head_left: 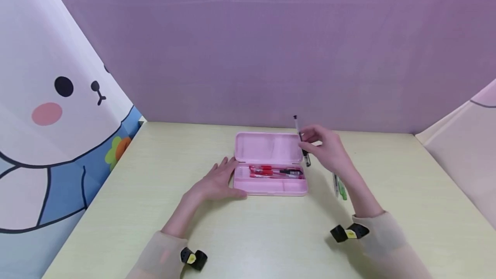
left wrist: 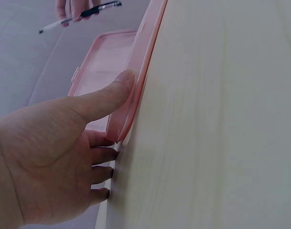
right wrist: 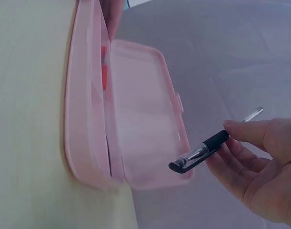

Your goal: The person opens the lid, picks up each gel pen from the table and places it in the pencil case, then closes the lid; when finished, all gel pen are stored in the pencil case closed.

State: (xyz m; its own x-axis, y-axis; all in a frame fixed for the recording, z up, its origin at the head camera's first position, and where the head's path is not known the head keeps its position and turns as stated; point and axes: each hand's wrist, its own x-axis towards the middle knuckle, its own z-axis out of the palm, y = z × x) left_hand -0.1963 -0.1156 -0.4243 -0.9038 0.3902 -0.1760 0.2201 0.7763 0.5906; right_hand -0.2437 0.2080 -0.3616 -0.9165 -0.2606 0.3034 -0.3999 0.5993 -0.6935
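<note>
Black gel pen (right wrist: 215,140) sits pinched in the fingers of the right hand (head_left: 324,147) by the open lid's (head_left: 255,147) right edge, crosswise to the pink pencil case (head_left: 261,187), the left hand (head_left: 216,184) touching its far left end, fingers loosely extended.

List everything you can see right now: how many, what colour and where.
Pencil case: one, pink, open, centre
Pens inside it: several, count unclear, red and black, rear compartment
Held pen: one, black and clear, raised at right
Loose pens: at least two, green and clear, right of the case
Table: one, pale, underneath
Backdrop: one, purple, behind
Cartoon panel: one, white and blue, left
Wrist devices: two, black and yellow, on the cuffs
Sleeves: two, pale, both arms
Left hand: one, bare, against the case
Right hand: one, bare, pinching the held pen
</note>
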